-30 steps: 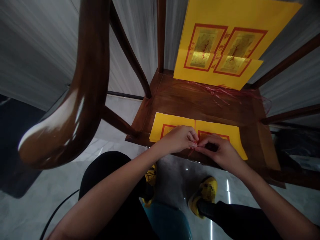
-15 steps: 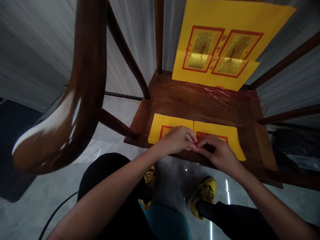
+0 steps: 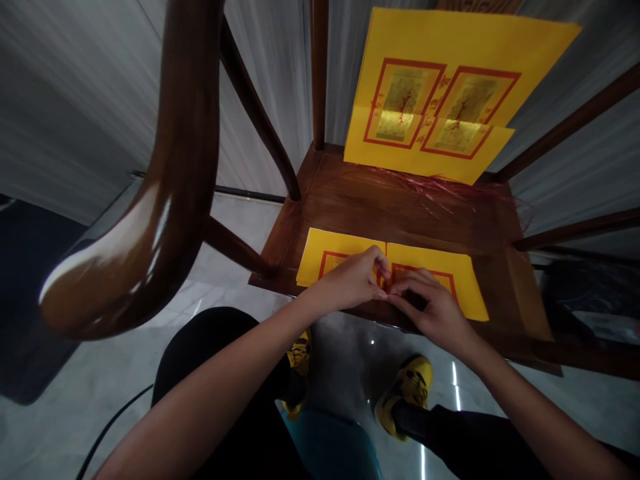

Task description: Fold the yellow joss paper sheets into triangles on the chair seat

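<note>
On the front of the wooden chair seat lies a yellow paper bundle printed with red frames. A thin red string crosses its middle and runs down between my hands. My left hand comes in from the left, its fingertips pinched at the bundle's front edge. Meeting it there, my right hand has thumb and index finger closed in a pinch, the other fingers curled. Both pinches are where the string leads; the fingers hide its ends and any knot.
Larger yellow sheets with gold panels lean against the chair back. Loose red strands lie across the rear of the seat. A curved wooden armrest rises close on the left. Yellow shoes stand on the floor below.
My left hand's fingers have lifted and arched, widening the gap under its index finger. The fingertips of both hands stay together at the bundle's front edge. The view has shifted slightly.
</note>
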`<state>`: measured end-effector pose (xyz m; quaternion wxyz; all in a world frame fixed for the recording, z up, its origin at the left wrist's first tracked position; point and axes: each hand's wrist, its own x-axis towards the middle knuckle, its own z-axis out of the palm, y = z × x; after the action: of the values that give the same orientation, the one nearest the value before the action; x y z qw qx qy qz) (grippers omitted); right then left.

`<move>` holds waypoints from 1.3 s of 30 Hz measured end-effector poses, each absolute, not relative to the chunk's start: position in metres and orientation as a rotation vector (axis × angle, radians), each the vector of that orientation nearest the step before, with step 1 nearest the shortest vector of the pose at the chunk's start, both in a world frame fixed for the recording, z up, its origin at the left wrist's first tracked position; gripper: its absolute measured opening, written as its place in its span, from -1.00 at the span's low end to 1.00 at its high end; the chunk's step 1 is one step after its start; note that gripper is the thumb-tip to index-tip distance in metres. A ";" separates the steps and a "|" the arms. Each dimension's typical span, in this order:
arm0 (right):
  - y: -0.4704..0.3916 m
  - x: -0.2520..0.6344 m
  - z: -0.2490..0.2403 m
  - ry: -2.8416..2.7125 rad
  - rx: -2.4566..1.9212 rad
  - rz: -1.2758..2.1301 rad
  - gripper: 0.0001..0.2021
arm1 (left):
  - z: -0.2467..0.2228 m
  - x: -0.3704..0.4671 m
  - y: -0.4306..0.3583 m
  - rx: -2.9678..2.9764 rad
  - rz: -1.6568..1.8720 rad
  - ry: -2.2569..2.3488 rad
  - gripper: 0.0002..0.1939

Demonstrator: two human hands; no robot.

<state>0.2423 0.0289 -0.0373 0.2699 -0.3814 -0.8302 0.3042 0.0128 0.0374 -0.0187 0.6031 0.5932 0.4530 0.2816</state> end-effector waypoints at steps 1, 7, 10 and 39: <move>0.028 0.243 -0.037 -2.256 -1.020 0.798 -0.92 | -0.018 0.013 0.037 1.372 0.653 1.042 -0.58; 0.021 0.245 -0.037 -2.441 -0.987 0.578 -0.95 | -0.010 0.015 0.030 1.406 0.630 1.026 -0.59; 0.015 0.243 -0.041 -2.516 -1.005 0.359 -0.98 | -0.006 0.017 0.025 1.463 0.633 1.108 -0.63; -0.003 0.228 -0.049 -2.533 -1.163 -0.230 -0.93 | -0.018 0.029 -0.003 1.291 0.648 1.291 -0.81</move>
<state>0.2281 -0.0027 -0.0492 0.1717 -0.4098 -0.8922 -0.0809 0.0287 -0.0033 -0.0182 0.5665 0.5494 0.5490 0.2756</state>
